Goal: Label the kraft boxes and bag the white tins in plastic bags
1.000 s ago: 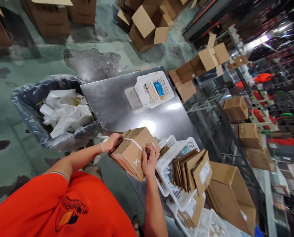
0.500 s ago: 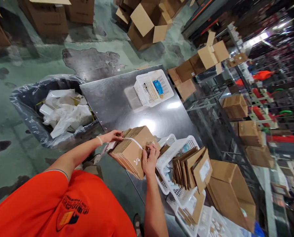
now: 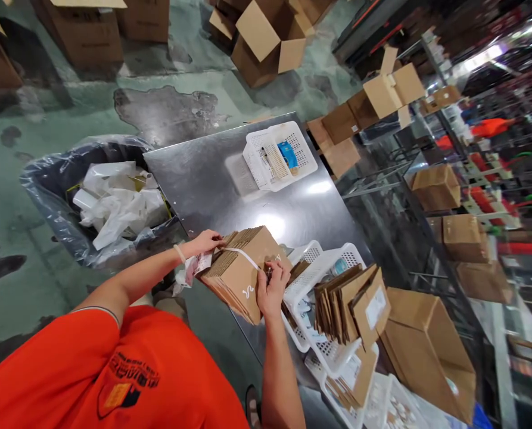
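Note:
A thick bundle of flattened cardboard boxes (image 3: 243, 280) rests tilted at the near edge of the metal table. A narrow white strap (image 3: 244, 255) crosses its top face. My left hand (image 3: 205, 241) is at the bundle's far left edge, its fingers closed at the strap's end. A printed label with clear plastic (image 3: 198, 267) hangs below that hand. My right hand (image 3: 273, 289) grips the bundle's right side, fingers curled on the cardboard near the strap's other end. What lies beneath those fingertips is partly hidden.
The metal table (image 3: 203, 185) carries a white divided basket (image 3: 308, 161). White baskets (image 3: 326, 262) with more folded cardboard (image 3: 344, 301) stand to the right, beside an open carton (image 3: 426, 345). At left is a lined bin (image 3: 46, 190) of plastic waste. Cartons (image 3: 266, 44) sit on the floor beyond.
My left hand has shifted slightly up and left, and the label beneath it now hangs more openly in view. My right hand and the bundle have barely moved.

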Demonstrator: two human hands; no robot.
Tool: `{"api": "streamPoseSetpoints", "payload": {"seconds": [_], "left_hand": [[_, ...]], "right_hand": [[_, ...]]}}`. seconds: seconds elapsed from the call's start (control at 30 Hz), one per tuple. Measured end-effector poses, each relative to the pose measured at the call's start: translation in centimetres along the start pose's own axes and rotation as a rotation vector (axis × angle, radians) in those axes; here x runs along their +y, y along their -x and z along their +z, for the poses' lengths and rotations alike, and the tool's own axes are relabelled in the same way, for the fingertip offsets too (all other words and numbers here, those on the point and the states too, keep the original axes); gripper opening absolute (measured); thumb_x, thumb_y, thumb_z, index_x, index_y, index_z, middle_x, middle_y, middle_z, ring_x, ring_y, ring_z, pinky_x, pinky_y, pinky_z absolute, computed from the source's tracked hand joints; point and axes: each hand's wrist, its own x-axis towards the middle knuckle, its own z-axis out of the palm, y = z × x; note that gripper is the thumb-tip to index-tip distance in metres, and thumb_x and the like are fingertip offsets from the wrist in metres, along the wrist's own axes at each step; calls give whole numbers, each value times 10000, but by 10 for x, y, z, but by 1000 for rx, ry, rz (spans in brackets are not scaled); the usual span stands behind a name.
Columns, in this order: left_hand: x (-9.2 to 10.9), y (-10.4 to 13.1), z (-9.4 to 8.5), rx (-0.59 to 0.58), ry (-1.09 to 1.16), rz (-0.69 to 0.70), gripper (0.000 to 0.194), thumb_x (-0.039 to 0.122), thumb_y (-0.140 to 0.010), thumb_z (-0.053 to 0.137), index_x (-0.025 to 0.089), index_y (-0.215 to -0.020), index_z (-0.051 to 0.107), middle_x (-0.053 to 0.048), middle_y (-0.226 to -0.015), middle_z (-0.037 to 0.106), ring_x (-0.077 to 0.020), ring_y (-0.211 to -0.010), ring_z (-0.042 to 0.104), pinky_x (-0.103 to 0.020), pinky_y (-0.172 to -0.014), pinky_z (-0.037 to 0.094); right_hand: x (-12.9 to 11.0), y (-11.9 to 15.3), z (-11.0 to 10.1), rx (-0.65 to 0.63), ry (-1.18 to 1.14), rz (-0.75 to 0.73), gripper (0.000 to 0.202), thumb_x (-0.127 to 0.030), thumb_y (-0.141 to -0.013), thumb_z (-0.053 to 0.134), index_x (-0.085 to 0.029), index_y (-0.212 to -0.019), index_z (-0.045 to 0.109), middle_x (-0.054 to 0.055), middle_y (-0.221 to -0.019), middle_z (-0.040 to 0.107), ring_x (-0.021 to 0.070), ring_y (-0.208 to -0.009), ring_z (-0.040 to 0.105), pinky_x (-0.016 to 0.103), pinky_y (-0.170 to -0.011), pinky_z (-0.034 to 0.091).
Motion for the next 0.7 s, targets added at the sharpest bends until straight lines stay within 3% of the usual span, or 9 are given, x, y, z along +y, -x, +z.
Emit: {"api": "streamPoseSetpoints", "payload": {"seconds": [0.13,0.33,0.43,0.6,0.67,0.7], "left_hand": [[4,-4,-2,-79,-124,21,436,566,-782,840,148,-702,744,1,-622,637,-149,-623,505,-277,-604,387],[12,-17,-7,-159,-362,101,211,270,-790,801,146,-639,721,-15,-586,626,-150,-662,500,-282,-662,414],[6,-9,-12,-113,-482,82,237,233,-832,748,163,-614,687,-19,-573,585,-168,-673,514,-293,-694,459],[-15,18,-29,51,-629,-41,94,159,-844,749,157,-751,753,-84,-694,653,-269,-798,691,-351,-805,558],[-16,22,-34,109,-649,-59,59,158,-892,743,144,-917,795,-129,-862,730,-306,-924,747,-369,-881,579],[-14,22,-35,134,-651,-52,148,174,-916,754,143,-1052,802,-145,-982,759,-316,-999,759,-373,-925,582]], "right_hand": [[0,0,1,-6,-12,21,319,-502,-1084,549,-240,-1231,657,165,-1306,623,362,-1349,569,636,-1144,493],[0,0,2,-4,-19,13,304,-489,-1081,553,-246,-1231,657,161,-1318,614,358,-1333,574,643,-1149,487],[-1,0,2,-10,-20,6,308,-492,-1087,554,-244,-1238,656,154,-1307,614,346,-1327,577,629,-1150,492],[-6,0,0,14,-52,20,303,-500,-1091,559,-242,-1214,662,156,-1310,621,341,-1335,581,630,-1162,501],[-7,-1,-2,51,-89,36,333,-529,-1072,602,-245,-1234,664,156,-1330,632,342,-1352,583,636,-1189,490],[-6,0,-3,104,-109,65,366,-550,-1053,638,-246,-1256,662,153,-1341,637,341,-1355,587,633,-1200,485]]}}
